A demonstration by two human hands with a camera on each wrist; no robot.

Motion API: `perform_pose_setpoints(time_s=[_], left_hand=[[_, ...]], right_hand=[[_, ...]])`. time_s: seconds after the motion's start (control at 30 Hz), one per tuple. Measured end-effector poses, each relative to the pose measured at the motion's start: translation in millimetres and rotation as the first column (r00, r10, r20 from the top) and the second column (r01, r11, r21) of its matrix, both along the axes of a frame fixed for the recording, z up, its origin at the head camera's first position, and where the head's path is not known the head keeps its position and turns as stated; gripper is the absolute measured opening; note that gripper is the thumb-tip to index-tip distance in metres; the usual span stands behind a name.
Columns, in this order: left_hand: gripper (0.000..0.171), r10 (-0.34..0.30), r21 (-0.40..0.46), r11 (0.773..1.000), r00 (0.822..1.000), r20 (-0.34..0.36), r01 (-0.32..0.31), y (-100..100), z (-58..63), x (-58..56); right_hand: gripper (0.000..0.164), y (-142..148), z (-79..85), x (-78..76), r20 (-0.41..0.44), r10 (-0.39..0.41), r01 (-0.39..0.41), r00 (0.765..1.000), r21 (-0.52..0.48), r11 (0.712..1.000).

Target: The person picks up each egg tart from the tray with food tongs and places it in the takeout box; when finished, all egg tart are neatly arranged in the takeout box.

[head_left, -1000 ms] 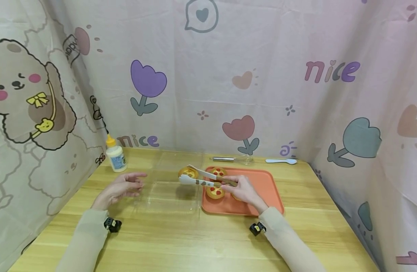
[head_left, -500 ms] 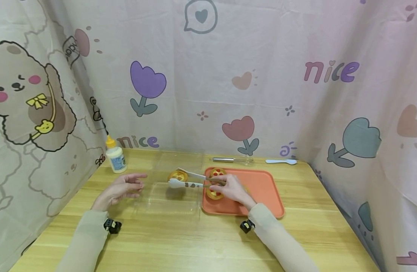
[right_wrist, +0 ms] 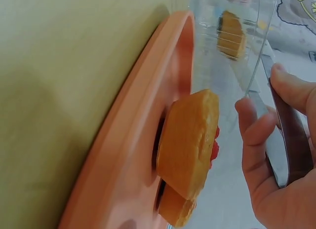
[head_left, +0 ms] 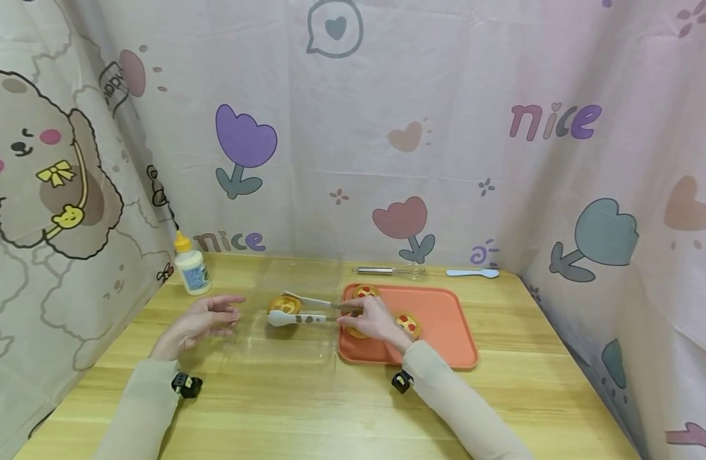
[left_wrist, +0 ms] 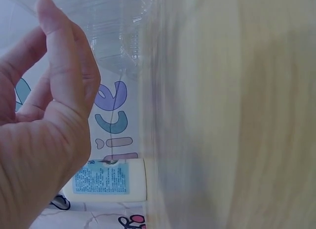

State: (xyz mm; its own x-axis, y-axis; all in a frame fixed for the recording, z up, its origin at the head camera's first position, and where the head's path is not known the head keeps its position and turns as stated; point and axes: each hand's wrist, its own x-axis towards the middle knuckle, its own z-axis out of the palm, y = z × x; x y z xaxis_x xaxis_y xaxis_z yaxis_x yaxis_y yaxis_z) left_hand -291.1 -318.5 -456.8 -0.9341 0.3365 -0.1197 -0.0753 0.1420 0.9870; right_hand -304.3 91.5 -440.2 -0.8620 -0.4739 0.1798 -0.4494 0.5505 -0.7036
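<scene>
My right hand [head_left: 376, 321] grips tongs [head_left: 306, 318] with white, brown-spotted tips. Between the tips is a small round toy tart [head_left: 285, 304], over the transparent plastic box [head_left: 295, 352]; whether it touches the bottom I cannot tell. The right wrist view shows the tongs' metal arms [right_wrist: 290, 135] pinched by thumb and fingers, and the held tart [right_wrist: 231, 35] behind the box's clear wall. My left hand [head_left: 206, 321] is beside the box's left side, fingers relaxed and holding nothing. Three tarts with red toppings, one [head_left: 407, 324] in plain sight, sit on the orange tray [head_left: 439, 345].
A glue bottle [head_left: 193, 271] with a yellow cap stands at the back left. Along the back edge lie a whisk [head_left: 390, 271] and a pale blue spoon [head_left: 472, 273]. The box's clear lid [head_left: 303, 271] lies opened toward the printed curtain [head_left: 329, 128].
My right hand has carried the tongs and the tart leftward and slightly nearer, from the box's right side to its middle. My left hand has stayed beside the box.
</scene>
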Motion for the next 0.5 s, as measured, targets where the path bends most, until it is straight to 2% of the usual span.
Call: perform_pose_setpoints(time_s=[0.5], left_hand=[[0.062, 0.013, 0.019, 1.0, 1.0, 0.011, -0.014, -0.7, -0.1, 0.6]], right_hand=[[0.039, -2.0, 1.6, -2.8, 0.024, -0.045, 0.047, 0.999, -0.073, 0.996]])
